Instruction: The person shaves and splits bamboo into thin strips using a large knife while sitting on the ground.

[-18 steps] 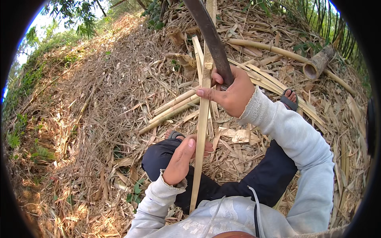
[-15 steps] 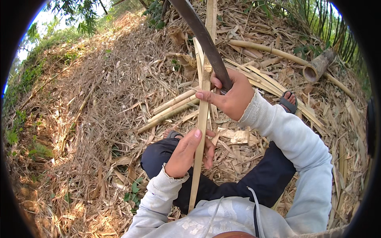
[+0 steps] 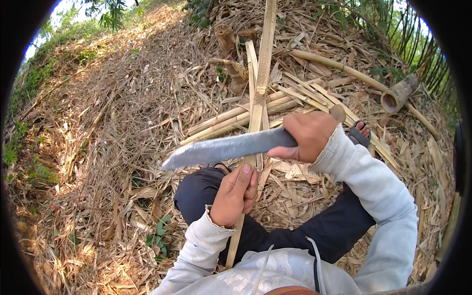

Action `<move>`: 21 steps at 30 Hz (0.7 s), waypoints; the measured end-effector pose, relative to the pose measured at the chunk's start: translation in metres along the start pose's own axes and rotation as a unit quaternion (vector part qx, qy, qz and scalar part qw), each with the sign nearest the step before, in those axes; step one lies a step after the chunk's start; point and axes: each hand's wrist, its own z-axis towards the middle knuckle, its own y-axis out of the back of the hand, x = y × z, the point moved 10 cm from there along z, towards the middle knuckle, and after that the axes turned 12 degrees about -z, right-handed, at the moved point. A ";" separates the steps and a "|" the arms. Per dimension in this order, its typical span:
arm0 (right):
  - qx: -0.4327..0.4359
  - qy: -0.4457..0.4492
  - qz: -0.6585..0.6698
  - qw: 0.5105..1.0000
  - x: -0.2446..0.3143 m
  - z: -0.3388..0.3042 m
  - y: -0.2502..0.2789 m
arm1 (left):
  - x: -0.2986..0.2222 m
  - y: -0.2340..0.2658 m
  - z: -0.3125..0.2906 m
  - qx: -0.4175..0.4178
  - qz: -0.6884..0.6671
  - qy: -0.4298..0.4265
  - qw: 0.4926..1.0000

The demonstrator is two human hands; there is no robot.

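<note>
My right hand [image 3: 310, 136] is closed round the handle of a machete [image 3: 223, 148], and the wooden butt of the handle sticks out past the fist. The broad grey blade points left and lies across a long split bamboo strip [image 3: 264, 64], in front of it in this view; I cannot tell whether they touch. Just below the blade my left hand [image 3: 237, 192] grips the strip, thumb on top. The strip's near end runs down past my left hand to my lap, and its far end goes out of the top of the picture.
Several bamboo strips [image 3: 221, 129] lie crossed beyond my hands. A hollow bamboo section [image 3: 399, 96] and a long pole [image 3: 339, 69] rest at the far right. Cut stumps [image 3: 226, 39] stand ahead. Dry husks and shavings [image 3: 113, 147] cover the slope.
The machete has swung from pointing away to lying crosswise, blade to the left. My right hand has left the strip. My left fingers have closed on it.
</note>
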 end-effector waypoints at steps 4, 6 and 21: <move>0.089 -0.086 -0.048 0.991 -0.043 -0.002 -0.020 | 0.006 0.004 0.010 -0.016 0.015 -0.001 1.000; 0.075 -0.005 -0.008 0.997 0.001 -0.006 -0.023 | 0.015 0.008 0.004 -0.018 -0.013 0.013 1.000; 0.078 -0.052 -0.045 0.995 -0.013 0.009 -0.031 | 0.009 0.016 0.012 -0.019 -0.032 0.001 0.999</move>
